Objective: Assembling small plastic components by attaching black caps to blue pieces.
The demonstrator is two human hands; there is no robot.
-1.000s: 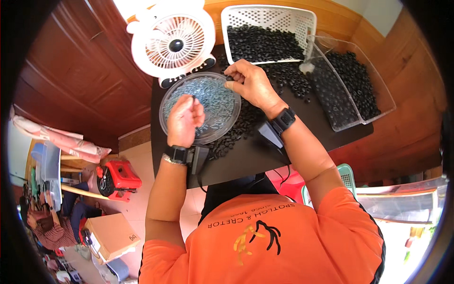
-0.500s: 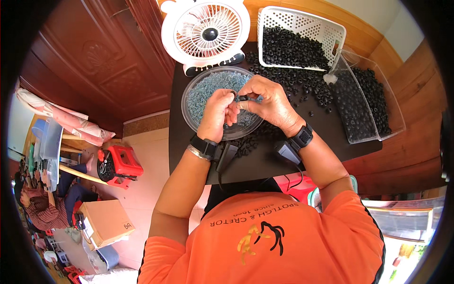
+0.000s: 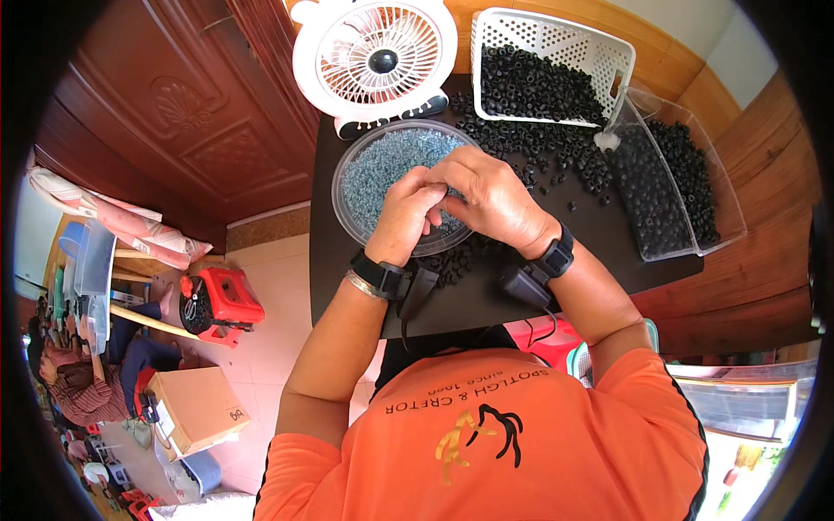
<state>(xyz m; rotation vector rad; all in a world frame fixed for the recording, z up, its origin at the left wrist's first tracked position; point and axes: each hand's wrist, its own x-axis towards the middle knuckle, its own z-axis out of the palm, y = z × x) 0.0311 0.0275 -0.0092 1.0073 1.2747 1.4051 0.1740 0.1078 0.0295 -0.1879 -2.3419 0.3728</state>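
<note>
My left hand (image 3: 401,221) and my right hand (image 3: 493,198) meet fingertip to fingertip above the near rim of a clear round bowl (image 3: 349,217) filled with tiny blue-grey pieces (image 3: 382,165). Both hands have their fingers curled in a pinch around a small black part, which the fingers mostly hide. Loose black ring-shaped parts (image 3: 556,152) lie scattered on the black table (image 3: 486,308) just beyond and under my right hand. Each wrist wears a black band with a cable.
A white table fan (image 3: 375,59) stands behind the bowl. A white perforated basket (image 3: 556,39) and a clear plastic tray (image 3: 725,195) at the right both hold black parts. Wooden panelling surrounds the table. On the floor at the left are a red stool (image 3: 221,300) and a cardboard box (image 3: 195,408).
One second ago my left hand reached into the bowl and my right hand was at the black parts. Both hands have since come together over the bowl's near rim. The view has shifted left.
</note>
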